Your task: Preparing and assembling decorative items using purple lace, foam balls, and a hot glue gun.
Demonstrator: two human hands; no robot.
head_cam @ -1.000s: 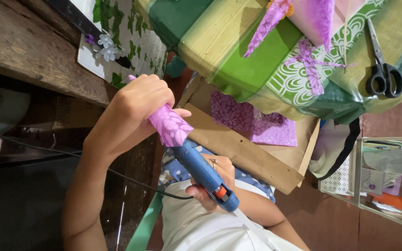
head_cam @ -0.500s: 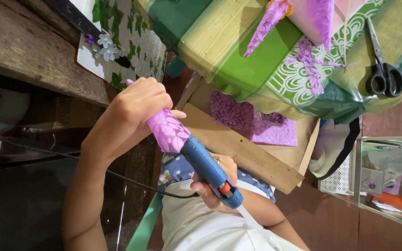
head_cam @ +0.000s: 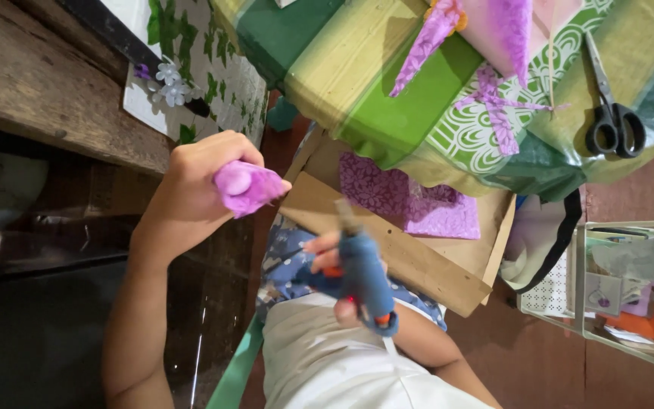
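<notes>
Since the earlier frame the blue hot-glue gun has drawn back from the rolled purple patterned paper piece. The nozzle now stands well apart from it, pointing up toward the table edge.

Left side: the left hand is closed tightly round the purple piece and holds it raised in front of a dark wooden beam. A white board with green leaves and small flowers sits above the hand.

Centre: the right hand is wrapped round the gun's grip, over the lap. The two hands are apart.

Judgement: the step in hand appears to be gluing, with the piece being pressed while the gun is held off. Any further bead would call for bringing the nozzle back to the seam while keeping it clear of the gripping fingers.

Right of centre: an open brown cardboard box holding a purple patterned sheet lies just behind the gun and crowds its path. Above it is a green and yellow patterned tablecloth carrying purple paper cones.

Far right: black-handled scissors lie on the cloth, and a clear plastic organiser sits below them. Both are out of the way.
</notes>
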